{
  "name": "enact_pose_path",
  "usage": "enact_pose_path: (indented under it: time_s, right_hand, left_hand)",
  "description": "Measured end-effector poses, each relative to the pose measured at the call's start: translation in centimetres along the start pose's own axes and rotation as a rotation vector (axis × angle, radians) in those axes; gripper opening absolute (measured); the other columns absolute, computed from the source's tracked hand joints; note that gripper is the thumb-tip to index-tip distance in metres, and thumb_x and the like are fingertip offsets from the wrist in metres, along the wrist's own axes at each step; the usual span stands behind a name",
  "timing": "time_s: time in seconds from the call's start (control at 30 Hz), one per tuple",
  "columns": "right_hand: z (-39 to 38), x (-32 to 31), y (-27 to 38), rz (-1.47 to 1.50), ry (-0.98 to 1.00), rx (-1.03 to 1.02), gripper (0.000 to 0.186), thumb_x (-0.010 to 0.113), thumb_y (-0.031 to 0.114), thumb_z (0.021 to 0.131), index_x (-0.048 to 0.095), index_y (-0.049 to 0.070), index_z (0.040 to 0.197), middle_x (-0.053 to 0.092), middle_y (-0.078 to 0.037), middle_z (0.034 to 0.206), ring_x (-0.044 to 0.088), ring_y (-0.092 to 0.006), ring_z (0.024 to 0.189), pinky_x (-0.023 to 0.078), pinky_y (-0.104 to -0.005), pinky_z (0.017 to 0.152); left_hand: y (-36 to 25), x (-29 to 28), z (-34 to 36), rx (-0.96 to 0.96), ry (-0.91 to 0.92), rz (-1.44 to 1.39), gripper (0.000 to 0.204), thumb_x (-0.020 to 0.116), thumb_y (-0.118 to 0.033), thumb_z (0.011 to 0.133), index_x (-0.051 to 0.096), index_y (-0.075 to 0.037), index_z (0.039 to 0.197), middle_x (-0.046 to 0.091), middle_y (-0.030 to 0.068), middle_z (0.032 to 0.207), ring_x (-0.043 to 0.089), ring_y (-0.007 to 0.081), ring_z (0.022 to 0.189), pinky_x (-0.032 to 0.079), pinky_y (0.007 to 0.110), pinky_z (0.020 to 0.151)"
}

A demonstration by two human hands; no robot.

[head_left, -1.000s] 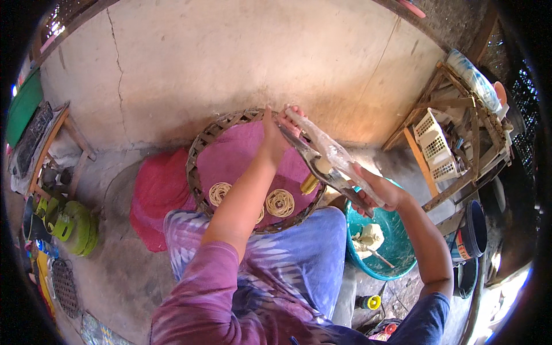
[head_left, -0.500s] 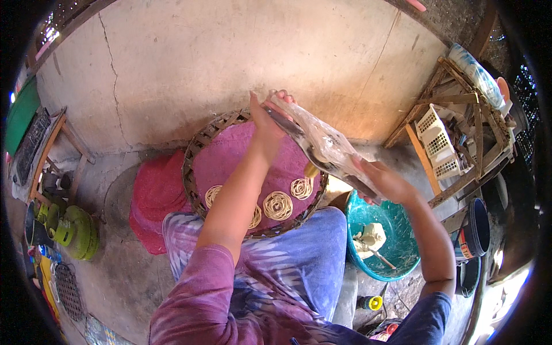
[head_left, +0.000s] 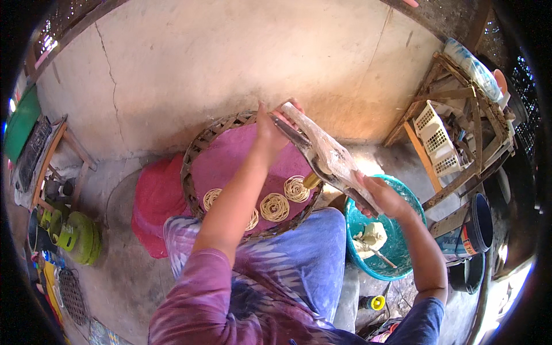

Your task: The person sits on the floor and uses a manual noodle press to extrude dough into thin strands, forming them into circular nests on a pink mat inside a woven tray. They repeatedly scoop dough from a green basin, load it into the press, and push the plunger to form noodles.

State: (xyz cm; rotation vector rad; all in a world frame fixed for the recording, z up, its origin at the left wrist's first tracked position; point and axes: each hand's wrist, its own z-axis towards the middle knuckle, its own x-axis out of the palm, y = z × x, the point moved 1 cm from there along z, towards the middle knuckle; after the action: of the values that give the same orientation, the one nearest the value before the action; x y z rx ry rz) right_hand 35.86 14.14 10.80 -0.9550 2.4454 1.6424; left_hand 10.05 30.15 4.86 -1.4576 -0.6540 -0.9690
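In the head view, a long two-handled dough press (head_left: 328, 158) is held slanted above the near right part of a round woven tray (head_left: 192, 158). The left hand (head_left: 270, 129) has its fingers wrapped shut around the far ends of the handles, while the right hand (head_left: 384, 195) grips the near ends, fingers closed about them. Holding both ends this way seems to keep the brass nozzle (head_left: 312, 181) under the middle of the press pointing down over the pink cloth (head_left: 230, 164) that lines the tray.

Four pale noodle coils (head_left: 275, 207) lie in a row along the near part of the tray, the rightmost one just beside the nozzle. The far half of the cloth is bare, so there is room for more coils there. The tray rests across the person's lap, its near rim against the blue-clad knees, which keeps it within arm's reach.

Right of the tray, below the right hand, a teal basin (head_left: 397, 253) holds a lump of dough (head_left: 371, 236), close enough for refilling. Beyond the tray rises a plaster wall (head_left: 230, 57), leaving little space past the tray's far rim.
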Motion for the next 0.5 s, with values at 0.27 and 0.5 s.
enact_pose_path:
  time_s: [0.27,0.5]
  right_hand:
    - [-0.7,0.1,-3.5,0.118,-0.037,-0.145,0.060,0.036,0.057,0.098,0.055,0.001,0.094,0.057,-0.007,0.067,0.054,-0.0133,0.051,0.044,-0.0260,0.048]
    - [-0.7,0.1,-3.7,0.145,-0.096,-0.200,0.057,0.037,0.053,0.099,0.057,0.000,0.103,0.052,-0.003,0.065,0.049,-0.0109,0.050,0.040,-0.0257,0.046]
  left_hand:
    - [5.2,-3.6,-5.7,-0.428,0.334,1.237,0.078,0.014,-0.064,0.097,0.047,-0.005,0.137,0.060,0.0146,0.124,0.052,0.0236,0.120,0.031,0.037,0.108]
    - [5.2,-2.6,-6.4,-0.448,0.278,1.415,0.066,0.021,-0.055,0.100,0.049,-0.007,0.136,0.059,0.0150,0.129,0.051,0.0256,0.124,0.029,0.039,0.110]
